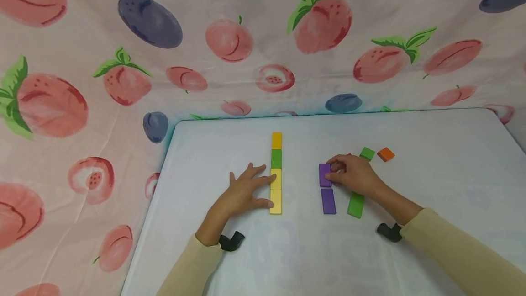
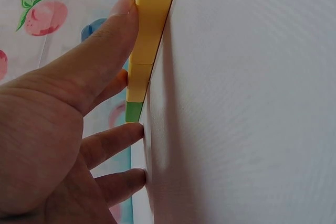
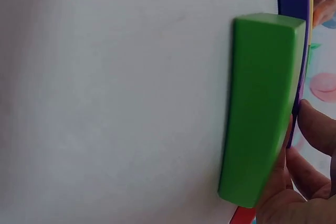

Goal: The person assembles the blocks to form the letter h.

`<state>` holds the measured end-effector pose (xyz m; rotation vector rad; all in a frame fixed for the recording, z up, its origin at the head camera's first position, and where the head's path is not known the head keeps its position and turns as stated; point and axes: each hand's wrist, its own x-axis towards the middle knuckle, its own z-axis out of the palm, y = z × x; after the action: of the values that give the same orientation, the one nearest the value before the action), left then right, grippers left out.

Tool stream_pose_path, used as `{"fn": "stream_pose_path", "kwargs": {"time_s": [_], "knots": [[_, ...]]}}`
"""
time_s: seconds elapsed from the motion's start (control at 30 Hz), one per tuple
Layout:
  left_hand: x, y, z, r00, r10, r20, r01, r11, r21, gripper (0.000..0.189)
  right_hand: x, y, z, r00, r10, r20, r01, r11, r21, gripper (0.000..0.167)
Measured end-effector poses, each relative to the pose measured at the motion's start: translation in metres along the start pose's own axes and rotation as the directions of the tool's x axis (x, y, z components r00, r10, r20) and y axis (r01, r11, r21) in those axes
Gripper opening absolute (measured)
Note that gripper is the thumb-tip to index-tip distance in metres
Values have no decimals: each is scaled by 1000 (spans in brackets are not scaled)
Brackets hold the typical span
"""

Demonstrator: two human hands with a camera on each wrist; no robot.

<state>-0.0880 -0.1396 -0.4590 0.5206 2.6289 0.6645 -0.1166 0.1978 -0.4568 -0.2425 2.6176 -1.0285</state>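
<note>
A straight column of blocks lies on the white table, with a yellow block (image 1: 277,140) at the far end, then a green block (image 1: 276,158), then two light yellow blocks (image 1: 276,202). My left hand (image 1: 240,193) is spread beside the column, its thumb and index fingertips resting on the light yellow pair. To the right, my right hand (image 1: 355,173) pinches a purple block (image 1: 324,175) between thumb and fingers. Just nearer me lies a second purple block (image 1: 328,201). In the right wrist view a long green block (image 3: 262,108) stands large in front of the right hand's fingers.
Beyond the right hand lie a small green block (image 1: 367,153) and an orange block (image 1: 386,154). A red block (image 3: 243,215) is mostly hidden by that hand. A fruit-printed cloth (image 1: 263,22) hangs behind the white table (image 1: 230,145) and down its left side.
</note>
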Motion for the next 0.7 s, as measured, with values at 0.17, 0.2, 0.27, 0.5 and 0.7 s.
{"fn": "stream_pose_path", "kwargs": {"time_s": [0.17, 0.2, 0.27, 0.5, 0.7], "knots": [[0, -1, 0, 1000, 4, -2, -4, 1000, 3, 75, 1, 2, 1, 1000, 1, 20, 0, 1000, -26, 40], [0, -1, 1, 1000, 6, -3, -6, 1000, 3, 75, 2, 3, 1, 1000, -2, 24, 3, 1000, -31, 41], [0, -1, 1, 1000, 7, -2, -7, 1000, 3, 75, 2, 3, 1, 999, -5, 32, 6, 999, -36, 41], [-1, -1, 0, 1000, 13, -1, -13, 1000, -7, 75, 1, 3, 0, 999, -10, 44, 13, 998, -61, 40], [-1, -1, 0, 1000, 24, 1, -24, 1000, 6, 75, 0, 1, -2, 999, -18, 47, 21, 997, -70, 39]]}}
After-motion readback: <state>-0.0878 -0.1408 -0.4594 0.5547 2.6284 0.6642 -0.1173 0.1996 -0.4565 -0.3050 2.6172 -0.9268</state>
